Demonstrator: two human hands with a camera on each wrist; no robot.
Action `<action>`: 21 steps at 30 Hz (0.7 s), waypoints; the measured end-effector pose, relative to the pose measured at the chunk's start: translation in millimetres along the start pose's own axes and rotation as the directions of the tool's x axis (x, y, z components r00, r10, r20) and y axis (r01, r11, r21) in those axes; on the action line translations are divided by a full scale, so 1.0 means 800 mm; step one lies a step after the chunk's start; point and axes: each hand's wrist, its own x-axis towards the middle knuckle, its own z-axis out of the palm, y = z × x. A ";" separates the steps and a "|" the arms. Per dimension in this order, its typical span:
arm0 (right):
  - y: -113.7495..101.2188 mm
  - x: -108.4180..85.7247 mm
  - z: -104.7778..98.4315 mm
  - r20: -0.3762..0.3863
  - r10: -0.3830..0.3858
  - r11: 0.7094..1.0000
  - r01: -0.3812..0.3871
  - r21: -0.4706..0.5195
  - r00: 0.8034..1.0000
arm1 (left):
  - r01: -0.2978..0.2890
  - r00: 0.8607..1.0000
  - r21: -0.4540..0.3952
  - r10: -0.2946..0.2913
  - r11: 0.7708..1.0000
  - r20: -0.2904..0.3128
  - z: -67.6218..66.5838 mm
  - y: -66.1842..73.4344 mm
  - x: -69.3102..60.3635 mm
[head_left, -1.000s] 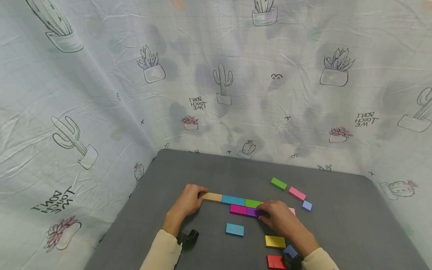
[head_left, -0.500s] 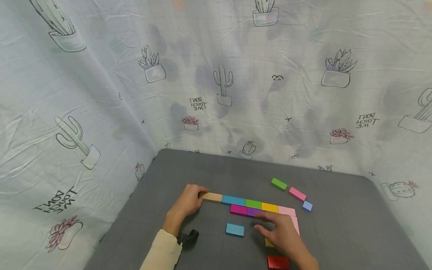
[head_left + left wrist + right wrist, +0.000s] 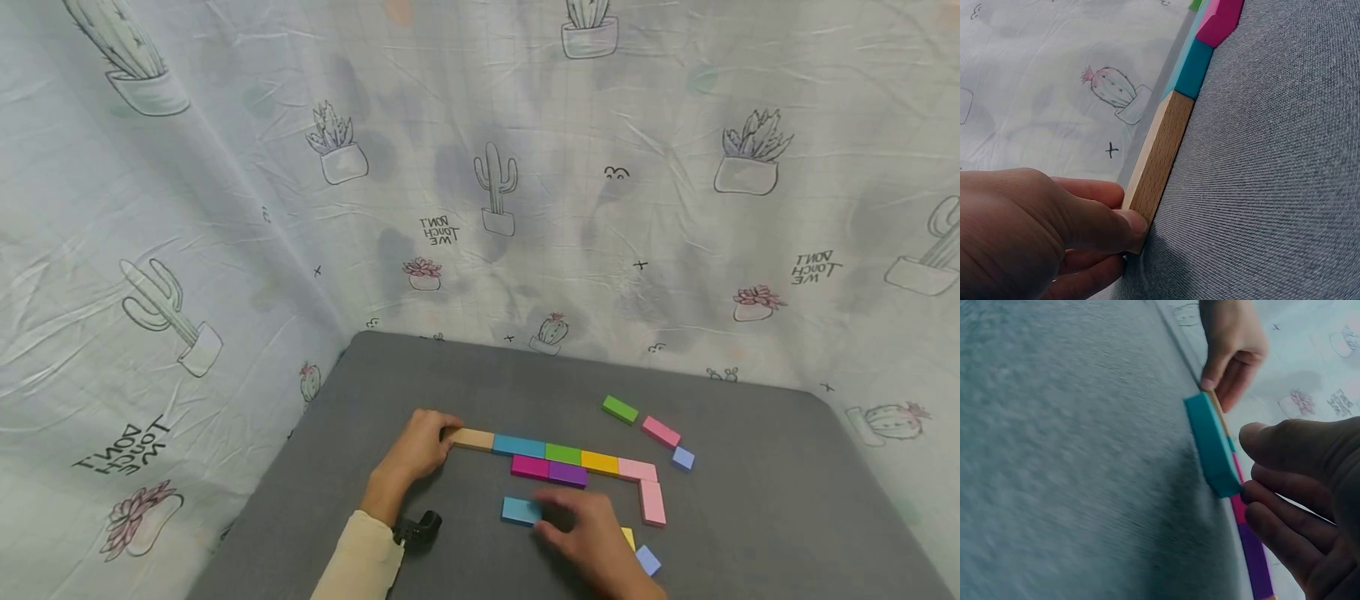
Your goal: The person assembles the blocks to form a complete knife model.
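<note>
On grey tabletop (image 3: 450,375), left hand (image 3: 416,442) pinches wooden block (image 3: 1161,162), grain clear only from left wrist; right hand (image 3: 588,529), fingers apart, at loose blue block (image 3: 517,511). Head view alone: three pink blocks (image 3: 652,502), two periwinkle blocks (image 3: 683,458).

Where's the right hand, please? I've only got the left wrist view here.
Observer: The right hand is at the right end of a loose blue block; I can't tell whether they touch.
Operator: My picture cuts off at the magenta block. What comes after it?
Observer: A purple block, lying end to end with it.
Operator: And which block lies farthest back on the table?
Observer: A loose green block, over on the right.
</note>
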 end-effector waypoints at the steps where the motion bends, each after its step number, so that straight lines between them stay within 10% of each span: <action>1: 0.001 0.001 0.002 0.005 -0.012 1.000 0.012 -0.005 1.000 | 0.001 1.000 0.000 -0.001 1.000 -0.001 0.000 0.000 0.000; 11: -0.001 0.007 0.011 0.048 -0.022 0.998 0.024 -0.054 0.999 | 0.008 1.000 -0.003 -0.008 1.000 0.003 0.003 -0.001 0.001; 21: -0.010 0.025 0.002 -0.099 -0.094 0.971 0.069 -0.228 0.991 | 0.002 1.000 0.015 -0.002 1.000 -0.006 0.004 -0.004 0.002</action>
